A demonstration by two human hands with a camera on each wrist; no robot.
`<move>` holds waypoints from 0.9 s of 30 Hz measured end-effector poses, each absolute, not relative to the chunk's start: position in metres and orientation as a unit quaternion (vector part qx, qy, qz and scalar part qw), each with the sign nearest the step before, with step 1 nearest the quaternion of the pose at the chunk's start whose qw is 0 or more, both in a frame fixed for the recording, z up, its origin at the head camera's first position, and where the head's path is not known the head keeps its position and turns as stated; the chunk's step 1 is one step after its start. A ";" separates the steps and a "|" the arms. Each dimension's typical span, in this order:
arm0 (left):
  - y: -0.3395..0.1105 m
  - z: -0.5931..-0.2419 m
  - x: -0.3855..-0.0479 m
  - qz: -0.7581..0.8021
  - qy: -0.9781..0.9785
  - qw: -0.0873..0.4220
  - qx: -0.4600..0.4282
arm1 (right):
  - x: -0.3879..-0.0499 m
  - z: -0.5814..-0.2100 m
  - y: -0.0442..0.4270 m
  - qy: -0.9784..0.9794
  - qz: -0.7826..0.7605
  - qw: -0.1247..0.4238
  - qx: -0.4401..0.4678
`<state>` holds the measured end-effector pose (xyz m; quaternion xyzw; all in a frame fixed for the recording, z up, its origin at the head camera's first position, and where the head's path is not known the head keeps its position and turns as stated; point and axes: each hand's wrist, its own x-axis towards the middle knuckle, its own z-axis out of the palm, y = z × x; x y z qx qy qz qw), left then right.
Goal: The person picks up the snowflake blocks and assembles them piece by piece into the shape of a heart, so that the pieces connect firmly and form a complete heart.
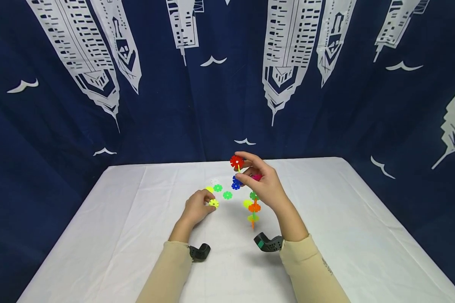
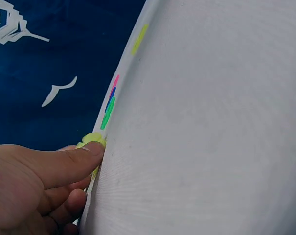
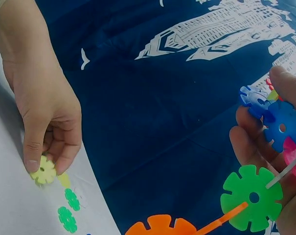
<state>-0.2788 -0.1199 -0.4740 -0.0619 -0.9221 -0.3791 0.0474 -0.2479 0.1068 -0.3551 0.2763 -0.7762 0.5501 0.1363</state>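
Between thumb and fingers my left hand (image 1: pixel 195 209) pinches a yellow snowflake disc (image 1: pixel 214 203) low over the table. My right hand (image 1: pixel 264 183), raised higher, grips a chain of interlocked snowflake discs. A red disc (image 1: pixel 236 161) tops this chain at the fingertips. Blue discs (image 3: pixel 283 126) and a pink disc (image 3: pixel 293 156) sit close to the palm. Below the hand hang a green disc (image 3: pixel 251 197) and an orange disc (image 3: pixel 161 226), with further yellow-green and orange pieces under them in the head view. The right palm partly hides the chain.
Loose green discs (image 1: pixel 227 195), a yellow disc (image 1: pixel 209 189) and a pale clear disc (image 1: pixel 214 182) lie on the white-covered table (image 1: pixel 132 235) beyond the left hand. A dark blue printed curtain (image 1: pixel 212 109) hangs behind the table's far edge.
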 end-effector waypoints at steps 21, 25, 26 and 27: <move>-0.103 -0.397 -0.252 -0.672 -0.720 0.084 -0.152 | -0.245 -0.357 0.102 -0.782 0.541 0.115 0.286; -0.099 -0.383 -0.243 -0.656 -0.719 0.128 -0.190 | -0.246 -0.358 0.101 -0.786 0.531 0.120 0.294; -0.098 -0.381 -0.242 -0.650 -0.721 0.139 -0.197 | -0.246 -0.358 0.101 -0.787 0.529 0.120 0.295; -0.097 -0.379 -0.240 -0.644 -0.723 0.147 -0.201 | -0.246 -0.358 0.100 -0.788 0.527 0.119 0.295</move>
